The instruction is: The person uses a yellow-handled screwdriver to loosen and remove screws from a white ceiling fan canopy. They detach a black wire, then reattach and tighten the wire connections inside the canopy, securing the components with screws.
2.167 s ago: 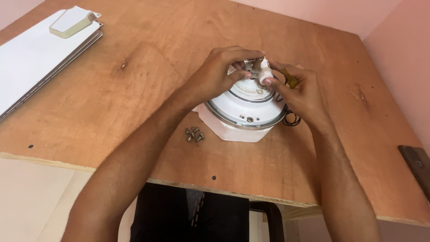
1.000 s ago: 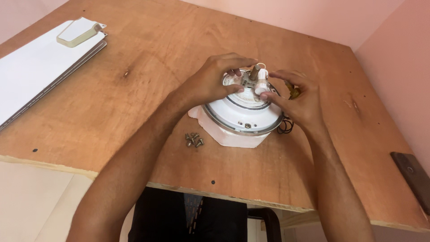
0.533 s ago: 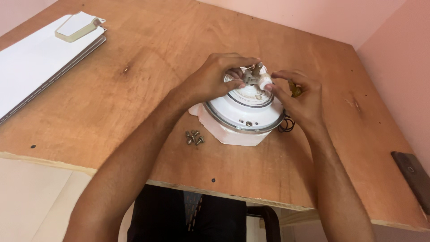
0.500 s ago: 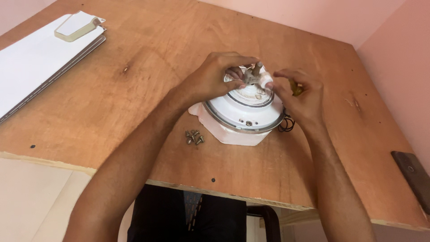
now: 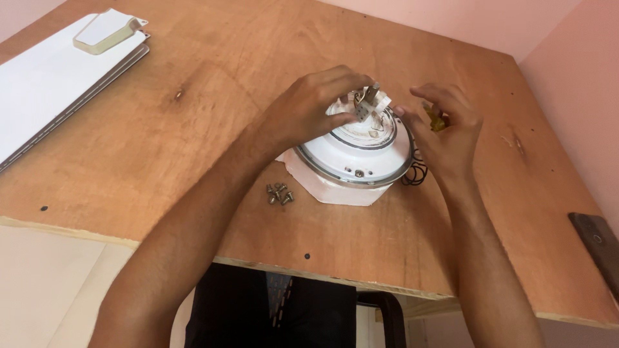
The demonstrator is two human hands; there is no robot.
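Observation:
A round white motor housing (image 5: pixel 353 149) with a metal band rests on a white base on the wooden table (image 5: pixel 161 135). My left hand (image 5: pixel 309 106) pinches a small metal-and-white terminal piece (image 5: pixel 366 105) at the housing's top. My right hand (image 5: pixel 445 132) hovers just right of the housing, fingers curled around a small yellow-handled tool (image 5: pixel 436 119), with one fingertip near the terminal piece. Black wires (image 5: pixel 416 173) loop out beside the housing's right edge.
Several loose screws (image 5: pixel 278 193) lie on the table just left of the housing. A stack of long white panels (image 5: pixel 51 84) with a cream bracket (image 5: pixel 106 31) lies at the far left. A dark plate (image 5: pixel 596 248) sits at the right edge. Pink walls border the table.
My right hand has drawn back to the right, off the top of the housing. My left hand stays on the terminal piece.

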